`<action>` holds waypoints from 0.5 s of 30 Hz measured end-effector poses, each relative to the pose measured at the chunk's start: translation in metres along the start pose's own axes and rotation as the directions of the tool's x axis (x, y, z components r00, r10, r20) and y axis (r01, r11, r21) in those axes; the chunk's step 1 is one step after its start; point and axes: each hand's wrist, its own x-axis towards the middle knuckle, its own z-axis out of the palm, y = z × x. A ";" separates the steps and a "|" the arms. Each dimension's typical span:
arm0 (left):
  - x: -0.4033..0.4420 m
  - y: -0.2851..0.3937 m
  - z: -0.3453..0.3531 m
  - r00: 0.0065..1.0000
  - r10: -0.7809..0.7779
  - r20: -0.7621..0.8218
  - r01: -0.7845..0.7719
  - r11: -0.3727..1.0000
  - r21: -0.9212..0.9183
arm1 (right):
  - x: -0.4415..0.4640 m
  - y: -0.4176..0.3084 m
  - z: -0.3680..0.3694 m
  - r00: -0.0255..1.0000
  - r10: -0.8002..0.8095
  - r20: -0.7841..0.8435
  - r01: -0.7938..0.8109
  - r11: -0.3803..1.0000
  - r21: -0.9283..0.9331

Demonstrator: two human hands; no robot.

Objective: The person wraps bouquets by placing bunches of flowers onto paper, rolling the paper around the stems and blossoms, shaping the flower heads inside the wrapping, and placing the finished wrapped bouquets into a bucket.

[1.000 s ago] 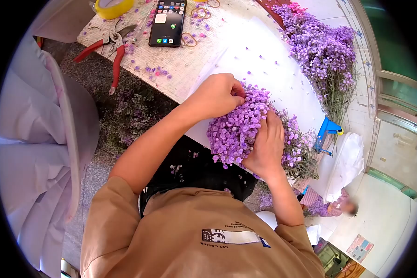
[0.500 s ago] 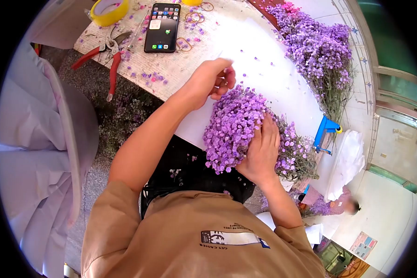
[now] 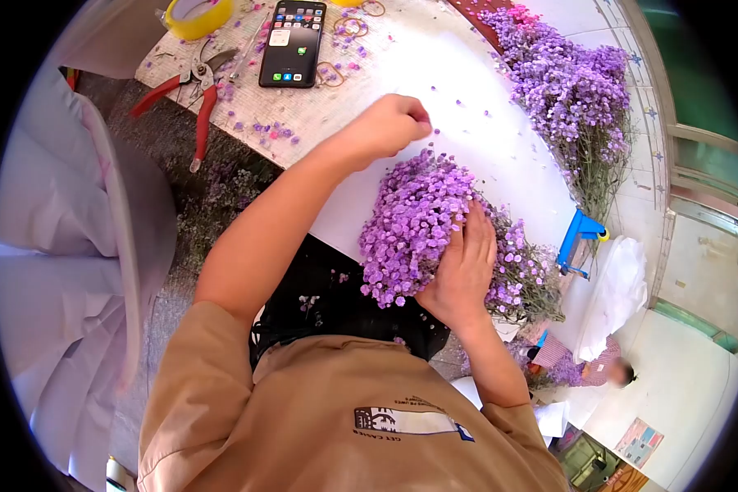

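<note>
A dense bunch of small purple flowers, like dyed baby's breath (image 3: 414, 225), lies at the near edge of the white-covered table. My right hand (image 3: 465, 262) grips it from the right, fingers laid along its side and thumb under the heads. Above and left of the bunch, my left hand (image 3: 398, 123) hovers over the white sheet, fingers curled together in a pinch. Whatever those fingertips hold, if anything, is hidden. More purple flower stems (image 3: 521, 275) spread to the right, behind my right hand.
Red-handled pruning shears (image 3: 197, 82), a phone (image 3: 293, 45), yellow tape (image 3: 197, 18) and rubber bands (image 3: 330, 75) lie at the upper left. Another large purple bunch (image 3: 570, 98) lies at upper right, near a blue tool (image 3: 578, 238). A person (image 3: 599, 365) is farther off, lower right.
My left hand has moved up and slightly right, away from the flower heads, and its fingers have closed more tightly. My right hand and the bunch stay in place.
</note>
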 end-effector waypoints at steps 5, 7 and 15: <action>-0.033 -0.011 -0.027 0.992 -0.106 0.063 0.106 0.994 -0.006 | -0.001 0.001 0.001 1.000 0.007 0.003 -0.007 1.000 0.022; -0.038 -0.029 -0.025 0.958 0.285 0.037 -0.250 0.761 0.599 | 0.000 -0.001 0.002 1.000 0.004 0.007 -0.005 1.000 0.030; -0.051 -0.023 -0.009 0.970 0.243 -0.021 -0.170 0.733 0.659 | 0.002 0.001 0.000 1.000 0.007 -0.002 -0.007 0.999 0.035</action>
